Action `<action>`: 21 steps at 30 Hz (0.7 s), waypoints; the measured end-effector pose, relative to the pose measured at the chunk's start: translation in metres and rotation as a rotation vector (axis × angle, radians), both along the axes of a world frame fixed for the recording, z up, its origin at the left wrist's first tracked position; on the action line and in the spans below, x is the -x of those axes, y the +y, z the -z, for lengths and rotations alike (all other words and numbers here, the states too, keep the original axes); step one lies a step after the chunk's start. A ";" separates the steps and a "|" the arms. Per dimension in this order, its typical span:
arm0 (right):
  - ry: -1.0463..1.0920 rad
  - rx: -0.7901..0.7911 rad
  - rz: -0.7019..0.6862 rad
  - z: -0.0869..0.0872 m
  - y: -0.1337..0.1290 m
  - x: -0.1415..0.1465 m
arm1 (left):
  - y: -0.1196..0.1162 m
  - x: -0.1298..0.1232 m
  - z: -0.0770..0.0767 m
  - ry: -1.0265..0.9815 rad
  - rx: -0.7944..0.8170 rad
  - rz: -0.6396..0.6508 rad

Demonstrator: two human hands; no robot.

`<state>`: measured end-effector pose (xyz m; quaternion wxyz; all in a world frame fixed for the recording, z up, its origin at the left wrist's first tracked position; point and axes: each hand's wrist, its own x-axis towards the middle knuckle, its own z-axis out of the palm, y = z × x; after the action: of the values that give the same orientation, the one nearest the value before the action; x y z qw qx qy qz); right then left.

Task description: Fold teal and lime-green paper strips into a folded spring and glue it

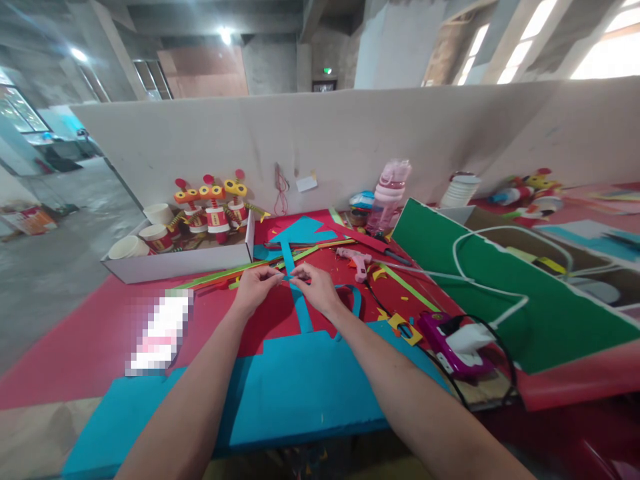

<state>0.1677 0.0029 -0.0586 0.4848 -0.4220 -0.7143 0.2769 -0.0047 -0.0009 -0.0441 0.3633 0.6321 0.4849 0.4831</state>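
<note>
Both hands meet over the red tabletop, fingertips pinched close together. My left hand [257, 287] is closed on a small blue piece that looks like a paper strip. Opposite it, my right hand [314, 285] pinches the same piece; the strip's curled part [357, 303] seems to show beyond that hand. Beneath the fingers lies another straight blue strip [301, 310], running from the blue sheet [310, 380] in front of me toward a blue piece of paper [305, 230] farther back. How the pinched piece crosses the straight strip is hard to see.
A pink glue gun [356, 262] lies right of my hands, its cord near a purple power strip [453, 343]. A white tray [180, 263] at left holds paper cups and cup figures. A green board [480, 287] leans at right. A pink bottle [390, 197] stands behind.
</note>
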 end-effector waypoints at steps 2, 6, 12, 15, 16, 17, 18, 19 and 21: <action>-0.019 0.016 -0.023 0.000 0.000 0.000 | 0.000 0.000 0.000 0.008 0.002 -0.004; -0.031 0.043 -0.040 0.001 0.003 -0.001 | 0.000 0.001 0.000 0.026 -0.009 -0.010; 0.088 0.134 -0.081 0.006 0.007 -0.001 | 0.000 -0.002 -0.001 -0.097 0.075 0.046; 0.147 0.166 -0.089 0.006 0.006 0.001 | 0.000 -0.005 0.000 -0.111 0.103 0.068; 0.151 0.166 -0.091 0.006 0.006 0.001 | 0.000 -0.006 0.001 -0.117 0.101 0.070; 0.150 0.164 -0.093 0.006 0.006 0.002 | 0.000 -0.006 0.002 -0.127 0.097 0.070; 0.147 0.161 -0.097 0.006 0.006 0.002 | 0.000 -0.007 0.003 -0.136 0.092 0.067; 0.145 0.160 -0.101 0.006 0.006 0.002 | 0.000 -0.007 0.004 -0.140 0.088 0.063; 0.142 0.164 -0.109 0.007 0.006 0.002 | 0.001 -0.007 0.005 -0.131 0.081 0.054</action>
<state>0.1654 0.0089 -0.0654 0.4825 -0.4001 -0.6748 0.3894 0.0027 -0.0001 -0.0493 0.4322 0.5967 0.4622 0.4934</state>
